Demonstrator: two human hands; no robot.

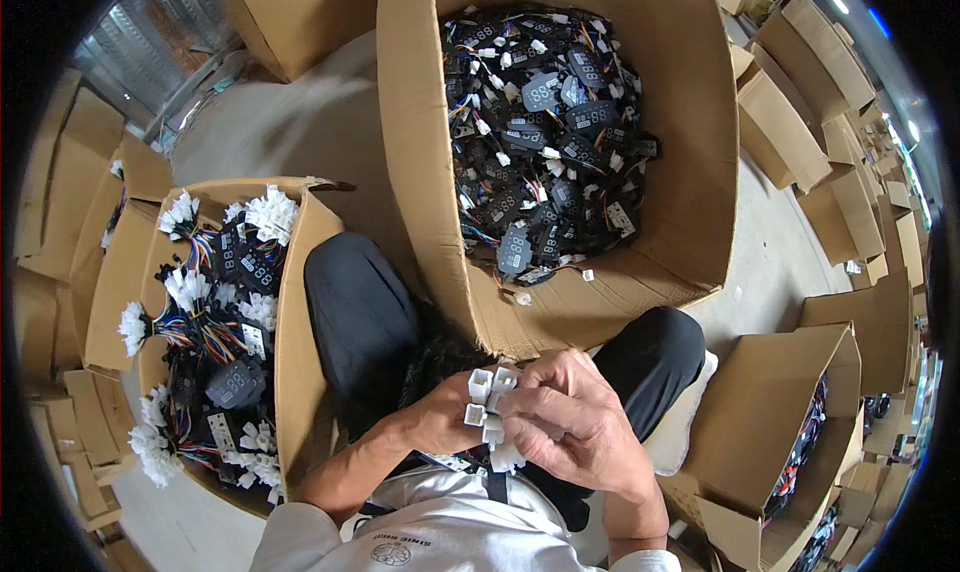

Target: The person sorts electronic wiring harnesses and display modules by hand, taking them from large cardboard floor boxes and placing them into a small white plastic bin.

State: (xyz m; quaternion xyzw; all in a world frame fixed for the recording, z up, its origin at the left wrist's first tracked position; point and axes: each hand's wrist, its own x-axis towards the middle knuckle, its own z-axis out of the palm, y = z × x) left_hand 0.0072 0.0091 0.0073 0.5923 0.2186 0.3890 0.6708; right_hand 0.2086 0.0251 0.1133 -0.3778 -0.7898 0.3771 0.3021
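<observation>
Between my knees, a small cluster of white plastic plug connectors shows with its square openings facing up. My left hand is closed around the bunch from the left side; its fingertips and the wires below are mostly hidden. The bent fingers of my right hand pinch the connectors from the right. Just beyond my hands stands a large open cardboard box, holding a heap of black display modules with loose wires and white plugs.
At my left is a smaller open box with bundled modules, their white connectors gathered in clumps. Another open box with wired parts stands at the right. More cardboard boxes line both sides. Grey floor shows between them.
</observation>
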